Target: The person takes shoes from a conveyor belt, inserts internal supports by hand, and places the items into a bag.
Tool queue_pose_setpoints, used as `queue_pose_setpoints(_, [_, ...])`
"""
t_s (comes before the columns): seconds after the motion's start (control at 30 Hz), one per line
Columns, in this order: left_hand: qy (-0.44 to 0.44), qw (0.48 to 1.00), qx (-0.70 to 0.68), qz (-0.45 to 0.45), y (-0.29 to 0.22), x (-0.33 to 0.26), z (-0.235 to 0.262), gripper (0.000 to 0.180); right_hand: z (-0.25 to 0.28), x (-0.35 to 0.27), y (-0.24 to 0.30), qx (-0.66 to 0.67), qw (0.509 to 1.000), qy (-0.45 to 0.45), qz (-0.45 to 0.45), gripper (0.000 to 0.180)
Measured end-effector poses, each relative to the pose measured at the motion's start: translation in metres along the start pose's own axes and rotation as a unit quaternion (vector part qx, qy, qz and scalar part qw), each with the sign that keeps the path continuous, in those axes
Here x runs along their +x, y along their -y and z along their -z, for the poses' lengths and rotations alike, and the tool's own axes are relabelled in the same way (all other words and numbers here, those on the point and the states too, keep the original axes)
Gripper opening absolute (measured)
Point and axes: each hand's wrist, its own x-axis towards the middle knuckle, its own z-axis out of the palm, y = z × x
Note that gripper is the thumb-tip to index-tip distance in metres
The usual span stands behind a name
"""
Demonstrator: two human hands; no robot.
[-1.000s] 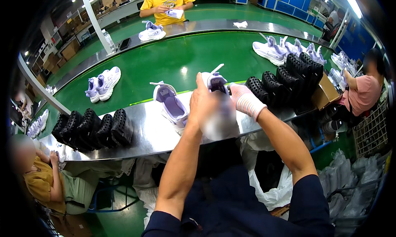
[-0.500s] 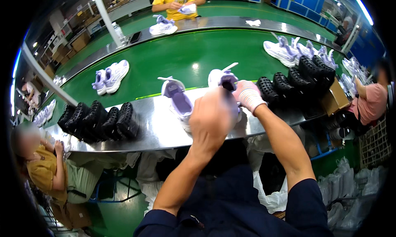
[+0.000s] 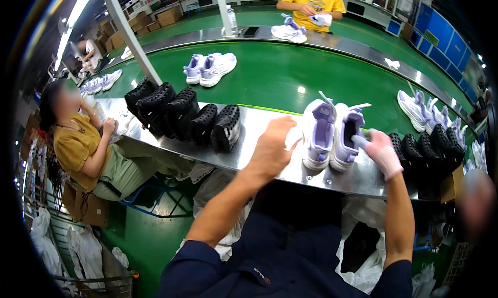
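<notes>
Lilac-white sneaker pair (image 3: 332, 134) on brushed steel ledge (image 3: 259, 129) — gloved right hand (image 3: 381, 152) touching.

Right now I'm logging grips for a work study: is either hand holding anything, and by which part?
The right hand, in a white glove, touches the right sneaker at its collar; a true grip cannot be told. The left hand holds nothing, hovering beside the left sneaker.

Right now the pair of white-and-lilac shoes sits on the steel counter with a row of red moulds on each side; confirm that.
Not quite: the moulds are black, not red, as the head view shows. The pair of white-and-lilac shoes does sit on the steel counter, with a row on each side.
</notes>
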Motion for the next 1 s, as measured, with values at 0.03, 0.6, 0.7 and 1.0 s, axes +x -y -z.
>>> queue_pose_setpoints(0.03, [-0.045,0.993,0.106,-0.005,0.012,0.005,0.037,0.028,0.021,-0.016,0.015,0.050,0.998,-0.004,-0.033,0.053])
queue_pose_setpoints(0.6, [-0.211,0.928,0.281,-0.125,-0.037,-0.012,0.109,0.035,-0.006,-0.108,0.158,0.501,0.864,-0.003,0.038,0.052])
queue_pose_setpoints(0.7, [-0.084,0.967,0.147,-0.189,-0.074,-0.045,0.049,0.049,-0.022,-0.118,0.180,0.801,0.587,0.119,-0.004,0.058])
queue_pose_setpoints(1.0, [0.150,0.830,-0.482,0.236,-0.066,0.015,0.020,0.051,0.020,-0.119,0.136,0.611,0.724,0.321,-0.024,0.065])
